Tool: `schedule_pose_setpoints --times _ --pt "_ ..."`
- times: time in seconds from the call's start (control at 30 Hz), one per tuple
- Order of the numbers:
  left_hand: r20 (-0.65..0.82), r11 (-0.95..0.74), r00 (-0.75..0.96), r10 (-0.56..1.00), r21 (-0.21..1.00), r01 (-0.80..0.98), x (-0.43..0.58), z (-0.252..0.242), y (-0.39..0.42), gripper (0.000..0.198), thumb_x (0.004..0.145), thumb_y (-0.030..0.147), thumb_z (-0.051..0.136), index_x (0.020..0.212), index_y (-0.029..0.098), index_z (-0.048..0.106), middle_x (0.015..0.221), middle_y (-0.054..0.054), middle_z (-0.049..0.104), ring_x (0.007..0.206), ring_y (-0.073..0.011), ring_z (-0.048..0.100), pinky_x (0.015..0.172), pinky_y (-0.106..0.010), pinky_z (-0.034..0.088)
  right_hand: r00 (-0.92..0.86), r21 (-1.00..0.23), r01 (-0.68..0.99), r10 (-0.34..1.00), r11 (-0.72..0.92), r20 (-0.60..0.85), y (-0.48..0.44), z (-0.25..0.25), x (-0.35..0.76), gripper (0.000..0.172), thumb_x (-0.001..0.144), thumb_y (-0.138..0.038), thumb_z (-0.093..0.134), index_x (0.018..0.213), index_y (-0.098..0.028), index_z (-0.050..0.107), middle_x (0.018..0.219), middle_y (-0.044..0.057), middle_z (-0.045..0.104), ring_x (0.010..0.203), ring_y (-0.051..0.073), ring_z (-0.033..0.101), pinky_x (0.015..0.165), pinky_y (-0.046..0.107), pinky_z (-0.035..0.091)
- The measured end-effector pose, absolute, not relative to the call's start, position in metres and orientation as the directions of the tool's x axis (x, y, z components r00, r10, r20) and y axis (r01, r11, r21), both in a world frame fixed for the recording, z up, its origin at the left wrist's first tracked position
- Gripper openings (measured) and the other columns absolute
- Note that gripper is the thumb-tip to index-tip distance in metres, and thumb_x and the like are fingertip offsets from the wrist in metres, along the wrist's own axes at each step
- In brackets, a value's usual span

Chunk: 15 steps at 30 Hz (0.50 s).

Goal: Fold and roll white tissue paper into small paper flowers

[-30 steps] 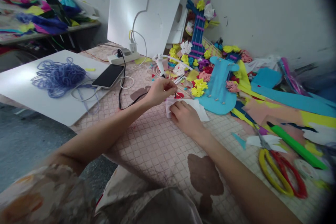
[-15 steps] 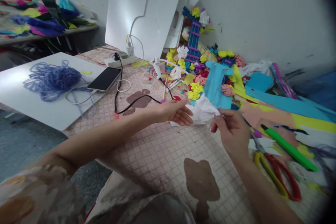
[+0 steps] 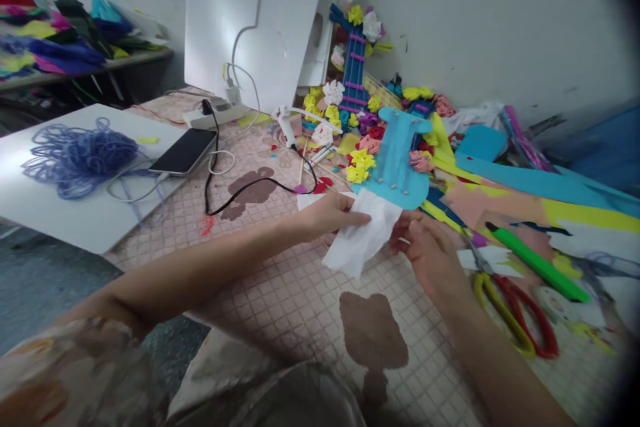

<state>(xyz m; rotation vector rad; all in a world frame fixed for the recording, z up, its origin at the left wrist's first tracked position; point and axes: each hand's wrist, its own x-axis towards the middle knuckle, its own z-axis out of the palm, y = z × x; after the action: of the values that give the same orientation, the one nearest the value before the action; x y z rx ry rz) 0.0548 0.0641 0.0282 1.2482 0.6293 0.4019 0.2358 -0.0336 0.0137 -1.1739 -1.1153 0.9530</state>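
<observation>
Pink grid-pattern tablecloth (image 3: 300, 293) sat nearest me, with a brown bear-shaped print on it. My hands met just in front of the blue foam guitar cutout (image 3: 395, 160). My left hand (image 3: 330, 213) pinched the top edge of a thin, crumpled white paper sheet (image 3: 363, 237), and my right hand (image 3: 425, 250) pinched its right edge, fingers curled. The sheet hung limp, clear of the cloth, its top overlapping the guitar's rounded base. Right of the guitar: scissors (image 3: 510, 303) with yellow and red loop handles, green marker (image 3: 535, 260). Left and beyond: white glue gun (image 3: 285, 127), glossy black phone (image 3: 184, 151).
</observation>
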Motion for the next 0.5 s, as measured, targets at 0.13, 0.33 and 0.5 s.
schedule_pose_setpoints --times 0.13,0.33,0.5 --pt "-0.1 0.1 0.784 0.613 0.994 0.048 0.0528 0.0281 0.058 0.03 0.072 0.035 0.07 0.065 0.012 0.053 0.057 0.005 0.049 0.048 -0.0032 0.043 0.043 -0.016 0.031 0.194 -0.997 -0.012 0.978 0.079 0.075 -0.034 0.0124 0.2348 0.013 0.081 -0.033 0.069 0.082 -0.021 0.063 0.066 -0.003 0.054 0.053 0.009 0.046 0.047 0.021 0.037" --pt "-0.041 0.087 0.684 0.728 0.996 -0.033 0.0548 0.0273 0.0619 0.023 0.071 0.026 0.07 0.068 0.012 0.051 0.055 0.006 0.051 0.047 -0.0026 0.045 0.043 -0.014 0.033 0.2 -0.991 0.096 0.973 0.097 0.115 -0.0371 0.0104 0.2381 0.013 0.082 -0.032 0.068 0.081 -0.021 0.062 0.063 -0.004 0.054 0.054 0.009 0.046 0.048 0.022 0.037" --pt "-0.031 0.078 0.688 0.725 0.996 -0.037 0.0544 0.0306 0.0632 0.018 0.07 0.018 0.07 0.067 0.01 0.054 0.054 0.005 0.054 0.047 -0.0027 0.048 0.045 -0.015 0.036 0.207 -0.986 0.13 0.969 0.109 0.134 -0.038 0.011 0.2372 0.015 0.083 -0.033 0.068 0.078 -0.021 0.06 0.059 -0.004 0.052 0.053 0.009 0.045 0.048 0.022 0.036"
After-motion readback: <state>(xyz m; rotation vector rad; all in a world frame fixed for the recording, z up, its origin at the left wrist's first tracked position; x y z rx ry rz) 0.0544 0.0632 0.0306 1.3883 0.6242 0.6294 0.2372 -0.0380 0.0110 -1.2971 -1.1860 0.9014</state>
